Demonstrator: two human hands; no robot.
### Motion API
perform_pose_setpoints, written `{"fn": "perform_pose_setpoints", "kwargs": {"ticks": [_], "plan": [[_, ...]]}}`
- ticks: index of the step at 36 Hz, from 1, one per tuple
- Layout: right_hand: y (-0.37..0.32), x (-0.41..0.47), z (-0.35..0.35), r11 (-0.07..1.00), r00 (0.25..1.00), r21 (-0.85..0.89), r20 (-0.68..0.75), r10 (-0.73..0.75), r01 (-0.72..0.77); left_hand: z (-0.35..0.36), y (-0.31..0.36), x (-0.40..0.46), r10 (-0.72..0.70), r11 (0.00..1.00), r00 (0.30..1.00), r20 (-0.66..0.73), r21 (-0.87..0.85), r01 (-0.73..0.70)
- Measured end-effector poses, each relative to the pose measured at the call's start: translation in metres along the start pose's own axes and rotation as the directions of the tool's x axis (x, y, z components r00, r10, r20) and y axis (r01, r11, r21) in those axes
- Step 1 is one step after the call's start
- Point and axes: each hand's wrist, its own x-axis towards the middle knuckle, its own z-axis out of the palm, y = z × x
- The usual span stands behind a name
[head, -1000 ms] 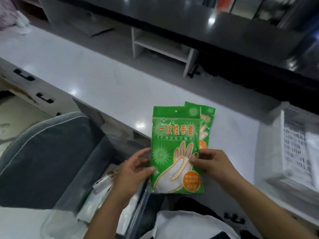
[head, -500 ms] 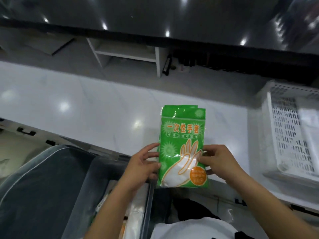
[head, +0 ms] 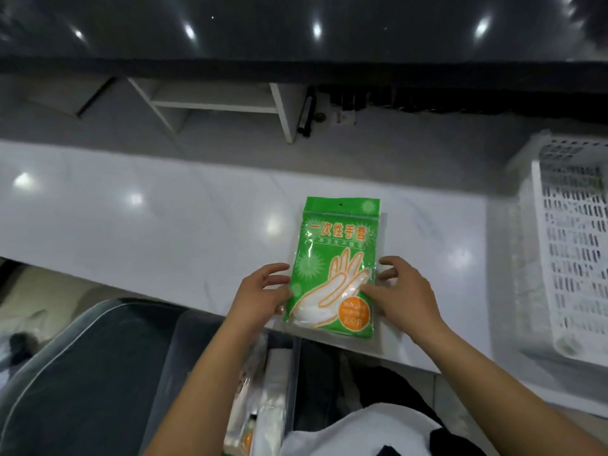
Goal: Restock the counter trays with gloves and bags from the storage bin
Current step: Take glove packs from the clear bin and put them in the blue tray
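Note:
A stack of green disposable-glove packs (head: 335, 258) lies flat on the white counter (head: 164, 225), its lower end at the counter's front edge. My left hand (head: 260, 294) sits at the stack's lower left, thumb against its edge and fingers loosely curled. From the lower right, my right hand (head: 404, 294) presses its thumb on the top pack's face, the other fingers lifted and spread. The white perforated tray (head: 575, 258) stands on the counter at the right. Below my left arm is the clear storage bin (head: 273, 390), holding white bags.
A dark grey padded surface (head: 82, 390) fills the lower left beside the bin. Behind the counter runs a grey ledge with a small white shelf unit (head: 223, 103) under a dark glossy top. Bare counter stretches to the left of the packs.
The two fanned packs have been squared into one stack and brought down onto the counter. My fingers have come out from behind them. The view has swung right, showing more of the tray.

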Motion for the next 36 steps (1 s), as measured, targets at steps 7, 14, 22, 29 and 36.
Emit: {"fn": "perform_pose_setpoints", "kwargs": {"ticks": [7, 14, 22, 29, 36], "plan": [[-0.002, 0.008, -0.011, 0.874, 0.977, 0.441, 0.146, 0.156, -0.205, 0.001, 0.008, 0.01, -0.04, 0.998, 0.999, 0.002, -0.047, 0.04], [-0.003, 0.029, -0.006, 0.82, 0.956, 0.498, 0.221, 0.193, -0.281, 0.002, 0.026, 0.027, -0.17, 0.985, 0.98, 0.104, -0.021, 0.174], [-0.003, 0.037, -0.007, 0.782, 0.923, 0.515, 0.332, 0.195, -0.35, 0.003, 0.017, 0.023, -0.179, 0.982, 0.974, 0.142, -0.042, 0.187], [-0.009, 0.016, -0.032, 0.847, 0.896, 0.454, 0.44, 0.058, -0.277, 0.006, -0.002, -0.022, -0.081, 0.962, 0.982, 0.169, -0.245, 0.121], [-0.001, -0.043, -0.064, 0.873, 0.861, 0.439, 0.507, -0.043, -0.214, 0.012, -0.027, -0.079, 0.058, 0.919, 0.963, 0.262, -0.392, 0.052]]}}
